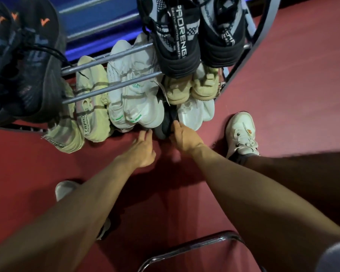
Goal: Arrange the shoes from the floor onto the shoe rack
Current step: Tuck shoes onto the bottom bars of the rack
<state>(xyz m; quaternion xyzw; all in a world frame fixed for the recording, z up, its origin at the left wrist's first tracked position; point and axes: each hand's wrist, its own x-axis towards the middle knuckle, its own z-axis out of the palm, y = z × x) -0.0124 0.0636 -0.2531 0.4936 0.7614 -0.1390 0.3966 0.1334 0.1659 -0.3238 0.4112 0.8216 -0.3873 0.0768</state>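
Black knit shoe (166,122) (both hands)

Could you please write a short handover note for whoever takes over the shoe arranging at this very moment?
Left hand: fingers curled at the heel of a dark shoe low in the shoe rack.
Right hand: gripping the same dark shoe from the other side.
Done: the black-and-white pair sits on an upper tier; yellow-green pair, white pair and beige pair sit lower down.
Left: seat the dark shoe between the white pairs. No other loose shoes are visible; the white sneaker is being worn.
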